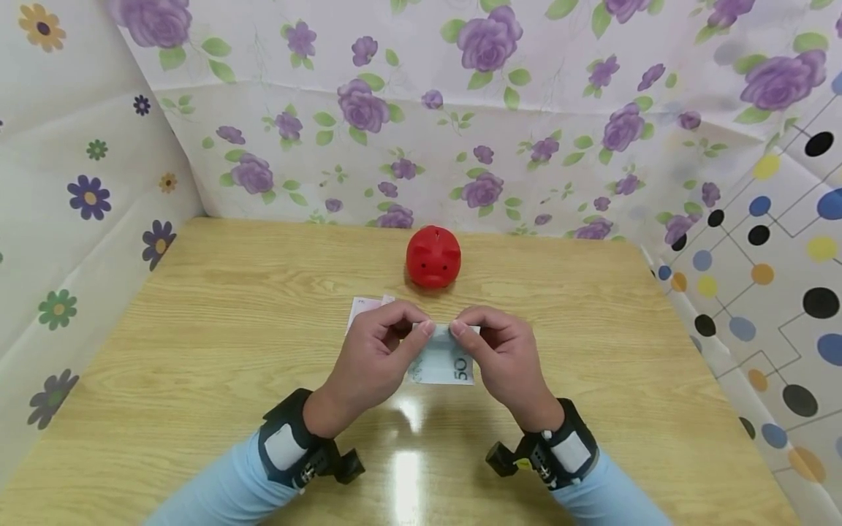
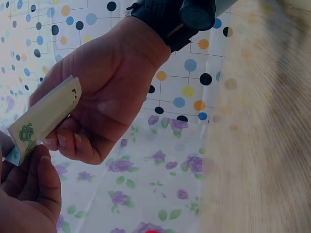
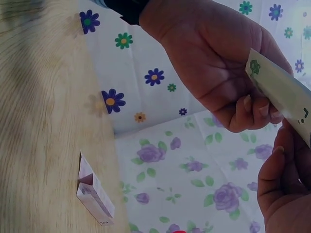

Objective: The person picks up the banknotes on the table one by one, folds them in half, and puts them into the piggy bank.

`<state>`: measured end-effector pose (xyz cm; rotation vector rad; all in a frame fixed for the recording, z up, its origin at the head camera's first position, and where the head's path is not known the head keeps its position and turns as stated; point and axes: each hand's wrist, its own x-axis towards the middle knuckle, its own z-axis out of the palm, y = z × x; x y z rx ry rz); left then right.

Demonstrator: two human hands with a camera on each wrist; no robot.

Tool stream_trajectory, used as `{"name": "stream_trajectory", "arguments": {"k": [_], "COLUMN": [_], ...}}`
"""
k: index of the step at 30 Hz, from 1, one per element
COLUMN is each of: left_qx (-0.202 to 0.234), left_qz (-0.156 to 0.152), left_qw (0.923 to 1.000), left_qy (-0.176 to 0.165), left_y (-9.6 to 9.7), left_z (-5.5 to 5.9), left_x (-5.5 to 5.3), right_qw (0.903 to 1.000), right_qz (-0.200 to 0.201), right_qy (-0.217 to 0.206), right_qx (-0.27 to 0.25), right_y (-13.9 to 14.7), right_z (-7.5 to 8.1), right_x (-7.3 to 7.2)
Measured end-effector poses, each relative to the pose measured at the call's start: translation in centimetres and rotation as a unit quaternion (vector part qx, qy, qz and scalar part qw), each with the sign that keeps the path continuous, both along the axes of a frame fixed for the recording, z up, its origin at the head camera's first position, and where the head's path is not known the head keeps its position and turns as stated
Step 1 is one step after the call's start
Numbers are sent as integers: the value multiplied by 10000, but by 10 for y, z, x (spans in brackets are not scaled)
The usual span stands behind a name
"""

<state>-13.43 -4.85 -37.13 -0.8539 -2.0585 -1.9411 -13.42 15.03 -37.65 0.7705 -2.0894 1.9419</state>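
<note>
A pale green banknote (image 1: 442, 367) marked 50 is folded and held up between both hands, close over the table. My left hand (image 1: 368, 359) pinches its upper left edge between thumb and curled fingers. At the upper right edge, my right hand (image 1: 511, 358) pinches it the same way, the two thumbs nearly meeting. The left wrist view shows the folded layers of the banknote (image 2: 48, 114) from the side. A pink banknote (image 3: 96, 200), folded and standing up a little, lies on the table beyond my left hand, which partly hides it in the head view.
A red piggy bank (image 1: 433, 256) stands past the hands near the back of the wooden table (image 1: 592, 329), its slot on top. Flowered cloth (image 1: 296, 146) hangs behind the table and on the left; dotted cloth (image 1: 756, 292) hangs on the right.
</note>
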Motion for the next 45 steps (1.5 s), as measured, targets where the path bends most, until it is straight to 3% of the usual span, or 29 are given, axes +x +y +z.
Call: {"name": "stream_trajectory", "arguments": {"k": [24, 38, 45], "left_qx": [304, 357, 373], "left_qz": [64, 254, 520], "left_qw": [9989, 9990, 9975], "left_qy": [-342, -2, -296], "left_y": [-4, -5, -5], "left_z": [3, -1, 3], "left_x": [-4, -5, -5], "right_qw": [9990, 9984, 9973], "right_qz": [-363, -478, -628], "right_qy": [192, 293, 350], "right_qx": [-151, -74, -156], "right_y": [5, 7, 5], "right_z": [3, 3, 1], "right_x": [-2, -3, -4]}}
